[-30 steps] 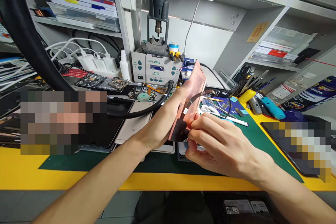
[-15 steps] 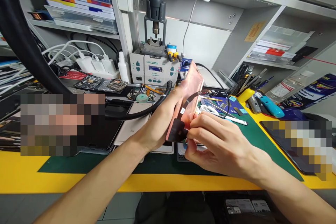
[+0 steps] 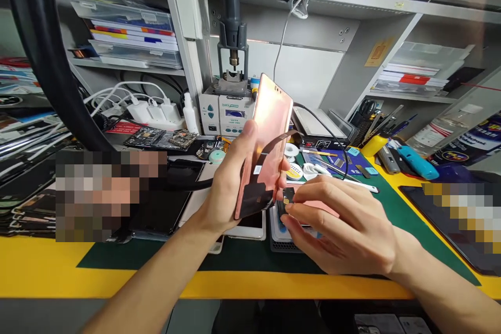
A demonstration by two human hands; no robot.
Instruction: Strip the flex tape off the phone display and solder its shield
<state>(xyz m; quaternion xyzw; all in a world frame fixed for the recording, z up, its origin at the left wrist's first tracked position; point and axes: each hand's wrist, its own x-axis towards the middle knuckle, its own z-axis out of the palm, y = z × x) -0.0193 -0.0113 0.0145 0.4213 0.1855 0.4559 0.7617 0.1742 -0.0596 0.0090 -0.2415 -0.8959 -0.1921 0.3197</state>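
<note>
My left hand [image 3: 230, 172] grips a copper-coloured phone display panel [image 3: 274, 107], tilted upright, its thumb along the left edge and fingertips showing at the right edge. A black ribbon cable with a small white label crosses the panel, and a wider black patch [image 3: 252, 198] covers its lower end. At the lower right, a black flex cable end [image 3: 288, 195] with a small gold connector sticks out past the panel. My right hand [image 3: 340, 224] has its thumb and fingertips closed at this flex end; the exact contact is partly hidden.
Behind the panel stands a grey soldering station [image 3: 230, 115]. Phones and a black hose [image 3: 70, 88] are on the left. A blue mat with small tools [image 3: 332, 162], a yellow bottle [image 3: 373, 141] and a dark tablet-like slab [image 3: 434, 224] lie to the right.
The panel has turned to show more of its copper face, and the flex end has come away from it to the right. The view has shifted slightly.
</note>
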